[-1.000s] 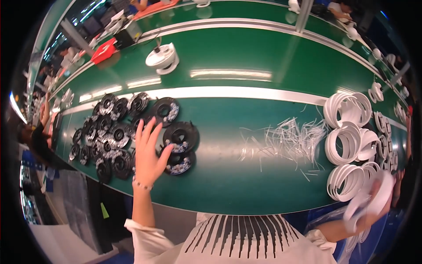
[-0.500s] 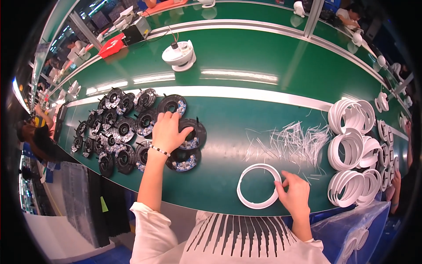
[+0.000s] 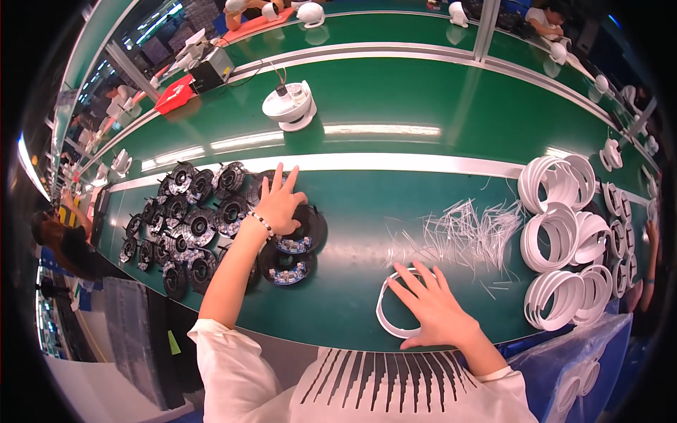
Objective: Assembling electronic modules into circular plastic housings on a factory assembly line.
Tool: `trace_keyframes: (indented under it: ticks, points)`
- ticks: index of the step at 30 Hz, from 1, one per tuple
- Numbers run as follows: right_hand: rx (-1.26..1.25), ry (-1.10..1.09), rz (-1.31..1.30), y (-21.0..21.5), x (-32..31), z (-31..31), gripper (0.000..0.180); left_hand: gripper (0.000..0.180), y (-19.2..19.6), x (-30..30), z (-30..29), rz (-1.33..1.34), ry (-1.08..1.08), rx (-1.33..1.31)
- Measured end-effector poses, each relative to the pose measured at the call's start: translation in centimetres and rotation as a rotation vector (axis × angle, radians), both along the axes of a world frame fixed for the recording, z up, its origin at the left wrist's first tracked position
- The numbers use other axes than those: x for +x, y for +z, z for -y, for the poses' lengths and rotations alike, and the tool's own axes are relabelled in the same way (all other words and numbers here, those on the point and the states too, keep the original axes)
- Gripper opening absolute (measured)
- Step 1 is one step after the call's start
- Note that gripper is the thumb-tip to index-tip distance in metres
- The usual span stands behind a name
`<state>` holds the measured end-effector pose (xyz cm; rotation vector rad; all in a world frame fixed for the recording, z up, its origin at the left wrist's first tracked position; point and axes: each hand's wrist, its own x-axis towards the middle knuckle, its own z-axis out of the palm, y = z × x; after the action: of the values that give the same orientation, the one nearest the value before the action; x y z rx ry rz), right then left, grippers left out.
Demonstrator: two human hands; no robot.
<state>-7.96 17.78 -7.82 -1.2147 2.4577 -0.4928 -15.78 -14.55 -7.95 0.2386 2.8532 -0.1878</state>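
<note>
My left hand (image 3: 281,206), with a beaded bracelet at its wrist, reaches over the black round parts at the left, fingers spread. Beneath and beside it lie a black disc with a circuit board (image 3: 310,229) and another such disc (image 3: 285,268) nearer me. Its fingertips partly cover a further black disc (image 3: 262,185); whether they touch it I cannot tell. My right hand (image 3: 438,308) is spread over a white plastic ring (image 3: 381,310) near the table's front edge. The hand hides the ring's right side.
Several black discs (image 3: 199,225) crowd the left of the green table. Thin white strips (image 3: 469,236) lie in a loose heap right of the middle. White rings (image 3: 553,303) stand stacked at the right. A white rounded housing with wires (image 3: 289,106) sits beyond the pale strip (image 3: 395,163).
My left hand has opened its fingers wider and lifted slightly off the discs. My right hand has moved left from the ring's edge and spread over it. The whole view has shifted a little.
</note>
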Motion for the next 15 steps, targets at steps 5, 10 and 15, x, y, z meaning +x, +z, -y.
trace_keyframes:
  ticks: [5, 10, 15]
  points:
    - [-0.003, -0.026, -0.025, -0.1, 0.3, 0.0, 0.1, 0.041, 1.5, 0.3, -0.6, -0.031, 0.014, 0.171]
    - [-0.312, -0.253, -0.085, 0.6, 0.2, -0.8, 0.102, 0.029, 3.4, 3.0, -1.1, -0.084, 0.101, 0.673]
    - [-0.845, -0.497, -0.043, -0.1, -0.5, -0.4, 0.108, 0.019, 0.8, 6.0, -4.3, -0.302, 0.379, 1.276]
